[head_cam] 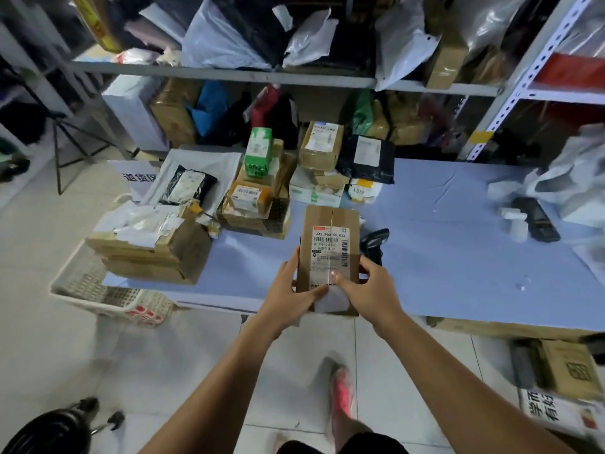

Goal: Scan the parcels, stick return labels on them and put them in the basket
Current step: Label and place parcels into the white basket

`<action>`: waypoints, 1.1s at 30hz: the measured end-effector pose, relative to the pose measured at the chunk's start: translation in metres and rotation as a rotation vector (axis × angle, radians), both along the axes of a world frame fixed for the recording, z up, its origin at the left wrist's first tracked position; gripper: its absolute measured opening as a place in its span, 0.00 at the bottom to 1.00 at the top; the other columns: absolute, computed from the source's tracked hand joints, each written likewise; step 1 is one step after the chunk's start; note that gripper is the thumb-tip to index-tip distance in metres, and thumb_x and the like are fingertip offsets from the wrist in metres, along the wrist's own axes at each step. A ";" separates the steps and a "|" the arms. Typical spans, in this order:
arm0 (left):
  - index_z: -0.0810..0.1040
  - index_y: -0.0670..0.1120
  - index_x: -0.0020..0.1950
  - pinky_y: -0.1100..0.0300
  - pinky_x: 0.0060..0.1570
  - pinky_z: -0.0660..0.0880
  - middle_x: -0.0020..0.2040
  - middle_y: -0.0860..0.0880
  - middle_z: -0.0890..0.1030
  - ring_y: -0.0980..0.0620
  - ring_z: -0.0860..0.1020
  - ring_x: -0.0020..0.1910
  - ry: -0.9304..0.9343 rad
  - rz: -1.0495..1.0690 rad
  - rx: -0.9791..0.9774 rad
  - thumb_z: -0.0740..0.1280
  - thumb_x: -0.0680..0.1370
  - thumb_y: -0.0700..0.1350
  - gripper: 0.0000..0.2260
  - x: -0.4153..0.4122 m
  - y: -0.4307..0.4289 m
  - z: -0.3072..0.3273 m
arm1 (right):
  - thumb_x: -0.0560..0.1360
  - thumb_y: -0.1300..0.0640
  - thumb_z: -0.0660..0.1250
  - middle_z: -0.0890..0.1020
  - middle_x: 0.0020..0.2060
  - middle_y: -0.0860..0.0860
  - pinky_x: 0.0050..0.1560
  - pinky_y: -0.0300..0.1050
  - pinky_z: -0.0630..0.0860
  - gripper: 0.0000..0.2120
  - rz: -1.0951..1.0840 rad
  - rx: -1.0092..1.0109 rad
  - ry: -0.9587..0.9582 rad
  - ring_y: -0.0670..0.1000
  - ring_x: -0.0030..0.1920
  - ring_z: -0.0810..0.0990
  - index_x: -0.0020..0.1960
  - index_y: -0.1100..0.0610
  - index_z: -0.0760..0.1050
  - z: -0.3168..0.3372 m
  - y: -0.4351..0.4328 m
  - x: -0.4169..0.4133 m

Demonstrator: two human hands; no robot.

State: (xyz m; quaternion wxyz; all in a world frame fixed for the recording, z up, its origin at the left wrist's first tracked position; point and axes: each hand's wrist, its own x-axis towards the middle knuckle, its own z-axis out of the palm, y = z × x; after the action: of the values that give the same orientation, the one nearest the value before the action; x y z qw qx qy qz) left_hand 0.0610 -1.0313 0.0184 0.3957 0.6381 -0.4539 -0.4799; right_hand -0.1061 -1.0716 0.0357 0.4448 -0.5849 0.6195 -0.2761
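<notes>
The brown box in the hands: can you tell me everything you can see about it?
The brown box is cardboard, long and narrow, with a seam down its top. A white shipping label with barcodes covers its middle, and a blank white sticker sits at its near end. It is at the near edge of the blue table. The left hand grips its left side; the right hand grips its right, thumb pressing the front.
</notes>
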 end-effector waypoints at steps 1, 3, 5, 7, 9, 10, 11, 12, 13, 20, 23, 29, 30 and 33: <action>0.61 0.71 0.70 0.54 0.59 0.78 0.62 0.63 0.71 0.57 0.73 0.62 -0.007 0.002 0.011 0.76 0.72 0.53 0.34 -0.003 -0.013 -0.006 | 0.71 0.44 0.75 0.82 0.49 0.37 0.53 0.51 0.81 0.17 -0.001 0.006 0.007 0.42 0.51 0.80 0.59 0.43 0.78 -0.008 -0.014 -0.002; 0.62 0.66 0.73 0.50 0.62 0.77 0.66 0.59 0.72 0.57 0.72 0.64 -0.008 0.005 0.028 0.75 0.73 0.50 0.35 -0.008 -0.038 -0.017 | 0.72 0.44 0.74 0.82 0.51 0.38 0.54 0.51 0.80 0.18 -0.004 0.022 0.015 0.44 0.52 0.79 0.60 0.43 0.77 -0.023 -0.041 -0.005; 0.63 0.64 0.74 0.50 0.60 0.78 0.66 0.57 0.75 0.57 0.73 0.65 0.039 0.006 0.044 0.75 0.73 0.47 0.35 -0.012 -0.060 -0.026 | 0.72 0.44 0.74 0.82 0.52 0.38 0.54 0.49 0.80 0.19 0.005 0.047 0.017 0.44 0.53 0.78 0.62 0.43 0.76 -0.039 -0.065 -0.007; 0.66 0.64 0.72 0.56 0.54 0.81 0.62 0.59 0.78 0.60 0.76 0.62 0.098 -0.003 0.061 0.75 0.73 0.45 0.32 -0.013 -0.080 -0.037 | 0.72 0.42 0.73 0.81 0.50 0.36 0.51 0.45 0.78 0.19 0.020 0.075 0.026 0.42 0.51 0.78 0.61 0.42 0.76 -0.053 -0.087 -0.008; 0.68 0.66 0.68 0.61 0.50 0.80 0.59 0.62 0.80 0.62 0.78 0.59 0.121 0.003 0.079 0.75 0.73 0.42 0.31 -0.014 -0.096 -0.046 | 0.72 0.42 0.73 0.78 0.45 0.32 0.46 0.40 0.75 0.16 0.041 0.111 0.020 0.38 0.47 0.77 0.58 0.39 0.74 -0.065 -0.104 -0.008; 0.68 0.66 0.67 0.62 0.49 0.80 0.58 0.63 0.80 0.62 0.79 0.58 0.128 0.011 0.088 0.75 0.73 0.41 0.30 -0.014 -0.103 -0.051 | 0.72 0.42 0.73 0.77 0.43 0.30 0.42 0.37 0.73 0.15 0.052 0.127 0.023 0.36 0.45 0.76 0.56 0.38 0.74 -0.071 -0.111 -0.007; 0.68 0.67 0.66 0.62 0.49 0.80 0.57 0.63 0.81 0.62 0.79 0.57 0.130 0.021 0.099 0.75 0.73 0.40 0.31 -0.015 -0.109 -0.056 | 0.73 0.42 0.73 0.76 0.42 0.29 0.40 0.35 0.71 0.14 0.058 0.143 0.027 0.35 0.44 0.75 0.56 0.37 0.73 -0.075 -0.118 -0.006; 0.68 0.68 0.65 0.61 0.49 0.80 0.56 0.64 0.81 0.61 0.80 0.58 0.126 0.032 0.111 0.75 0.73 0.39 0.31 -0.015 -0.113 -0.062 | 0.73 0.43 0.73 0.76 0.41 0.29 0.39 0.35 0.71 0.13 0.062 0.161 0.029 0.34 0.43 0.75 0.55 0.38 0.73 -0.080 -0.123 -0.006; 0.68 0.68 0.64 0.60 0.50 0.80 0.56 0.64 0.81 0.60 0.80 0.58 0.120 0.043 0.122 0.76 0.73 0.39 0.31 -0.016 -0.116 -0.068 | 0.73 0.43 0.73 0.76 0.41 0.30 0.39 0.35 0.72 0.13 0.064 0.178 0.031 0.34 0.43 0.75 0.55 0.38 0.74 -0.085 -0.127 -0.005; 0.71 0.64 0.61 0.57 0.57 0.79 0.54 0.62 0.83 0.62 0.80 0.55 0.057 0.099 0.180 0.77 0.70 0.39 0.29 -0.015 -0.120 -0.107 | 0.75 0.48 0.72 0.78 0.44 0.34 0.50 0.44 0.76 0.16 0.114 0.276 0.072 0.44 0.48 0.79 0.61 0.42 0.74 -0.114 -0.134 -0.002; 0.72 0.64 0.60 0.64 0.52 0.79 0.52 0.63 0.83 0.66 0.80 0.52 0.027 0.108 0.176 0.78 0.69 0.40 0.28 -0.016 -0.120 -0.112 | 0.75 0.51 0.72 0.78 0.43 0.32 0.46 0.37 0.74 0.15 0.148 0.282 0.081 0.36 0.44 0.77 0.58 0.40 0.73 -0.115 -0.135 -0.006; 0.71 0.56 0.66 0.67 0.47 0.78 0.50 0.58 0.84 0.65 0.81 0.47 0.018 0.111 0.193 0.78 0.69 0.39 0.29 -0.014 -0.120 -0.114 | 0.70 0.53 0.71 0.77 0.49 0.48 0.40 0.47 0.74 0.08 -0.357 0.055 0.348 0.53 0.45 0.78 0.46 0.51 0.73 -0.110 -0.137 -0.020; 0.71 0.56 0.66 0.66 0.49 0.79 0.50 0.58 0.83 0.65 0.81 0.47 0.016 0.106 0.205 0.78 0.69 0.40 0.29 -0.013 -0.120 -0.113 | 0.70 0.52 0.71 0.73 0.55 0.50 0.44 0.52 0.77 0.13 -0.364 0.114 0.432 0.56 0.50 0.76 0.52 0.52 0.72 -0.112 -0.139 -0.022; 0.72 0.56 0.63 0.68 0.50 0.77 0.49 0.61 0.83 0.68 0.80 0.46 -0.028 0.081 0.232 0.79 0.68 0.43 0.28 -0.009 -0.120 -0.113 | 0.70 0.50 0.74 0.70 0.62 0.55 0.52 0.55 0.76 0.29 -0.246 0.346 0.627 0.59 0.62 0.72 0.67 0.54 0.67 -0.118 -0.146 -0.026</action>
State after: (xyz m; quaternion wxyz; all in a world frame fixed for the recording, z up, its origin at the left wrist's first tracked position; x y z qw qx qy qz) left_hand 0.0517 -1.1515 -0.0941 0.3322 0.7040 -0.3746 -0.5037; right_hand -0.1323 -1.2178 -0.0827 0.2894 -0.4784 0.8287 -0.0265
